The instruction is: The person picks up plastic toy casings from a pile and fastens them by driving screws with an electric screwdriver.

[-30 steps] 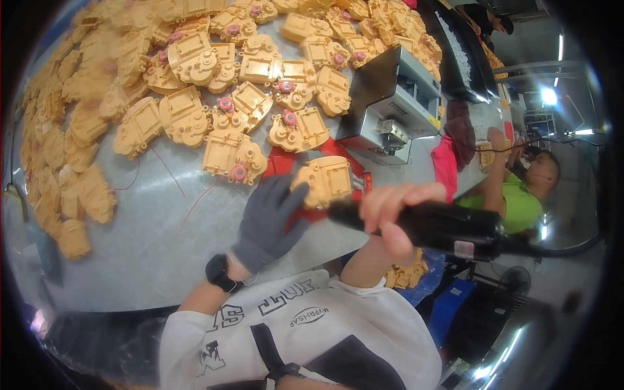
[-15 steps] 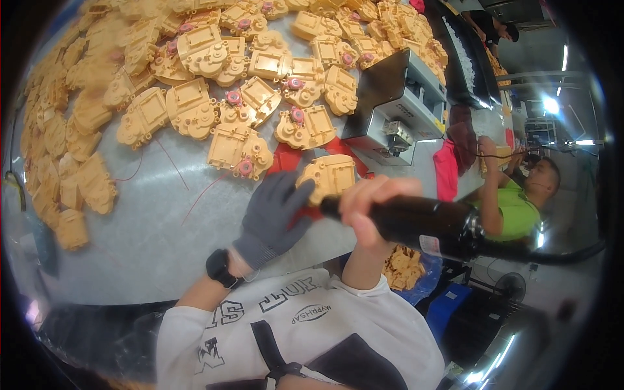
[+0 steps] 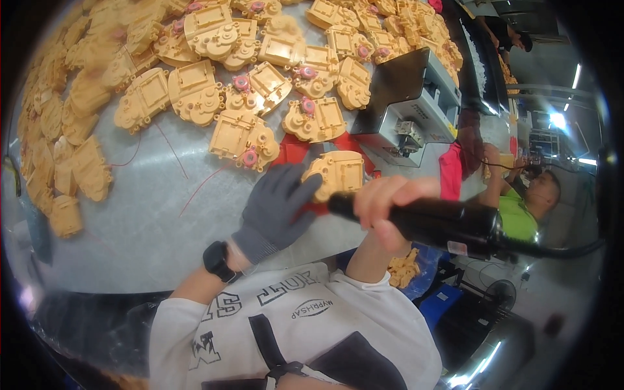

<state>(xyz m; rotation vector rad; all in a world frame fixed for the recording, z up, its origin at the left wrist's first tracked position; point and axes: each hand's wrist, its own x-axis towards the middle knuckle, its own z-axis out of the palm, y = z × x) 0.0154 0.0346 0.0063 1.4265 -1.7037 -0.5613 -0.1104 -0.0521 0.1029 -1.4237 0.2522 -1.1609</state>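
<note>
A yellow plastic housing [image 3: 340, 174] lies in front of me over red pieces [image 3: 354, 145] on the grey table. My left hand [image 3: 276, 205], in a grey glove, has its fingers closed on the left edge of that housing. My bare right hand [image 3: 396, 205] is wrapped round a black electric screwdriver [image 3: 448, 224], held almost level with its nose at the housing's lower edge. The tip of the screwdriver and its contact with the housing are hidden. A cable [image 3: 552, 253] runs off from its back end to the right.
Many similar yellow housings [image 3: 195, 94], some with pink round parts [image 3: 249, 157], crowd the far and left sides of the table [image 3: 143, 227]. Beyond my right hand stands a grey and black box-shaped machine [image 3: 406, 114]. A pink cloth [image 3: 450, 170] lies beside it. At the right sits a person in green [image 3: 517, 211].
The view has shifted slightly, so the table things appear a little to the right. Both hands keep their holds on the housing and the electric screwdriver.
</note>
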